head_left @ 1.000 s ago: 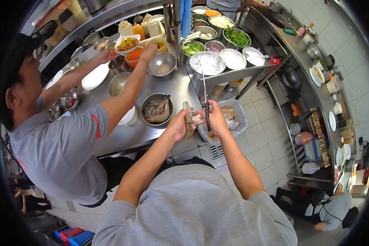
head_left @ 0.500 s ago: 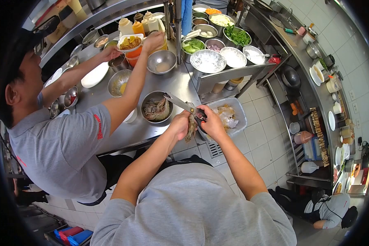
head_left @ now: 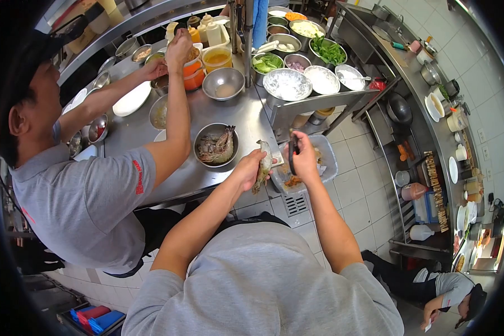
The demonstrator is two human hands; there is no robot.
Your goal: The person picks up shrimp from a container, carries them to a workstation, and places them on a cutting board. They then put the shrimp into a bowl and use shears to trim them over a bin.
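Note:
My left hand (head_left: 248,170) is closed around a large grey-green prawn (head_left: 264,163), which stands roughly upright between its fingers. To the right of it, my right hand (head_left: 304,158) is wrapped round black-handled scissors (head_left: 293,150), whose blades are hard to make out. Left of both hands, a steel bowl (head_left: 198,158) on the counter holds several whole prawns (head_left: 218,148). Beneath my right hand sits a translucent plastic tub (head_left: 331,162) with shells and scraps inside.
A co-worker (head_left: 84,185) at the left reaches over the steel counter (head_left: 241,120) toward an orange container (head_left: 194,78). Bowls of vegetables and white powder (head_left: 287,84) stand ahead. A sauce tub (head_left: 217,58) and squeeze bottles are behind. Another person (head_left: 451,291) is at the lower right.
The scissors have come away from the prawn, and my right hand has shifted right and up, over the tub. The co-worker's hands have moved, one of them further back.

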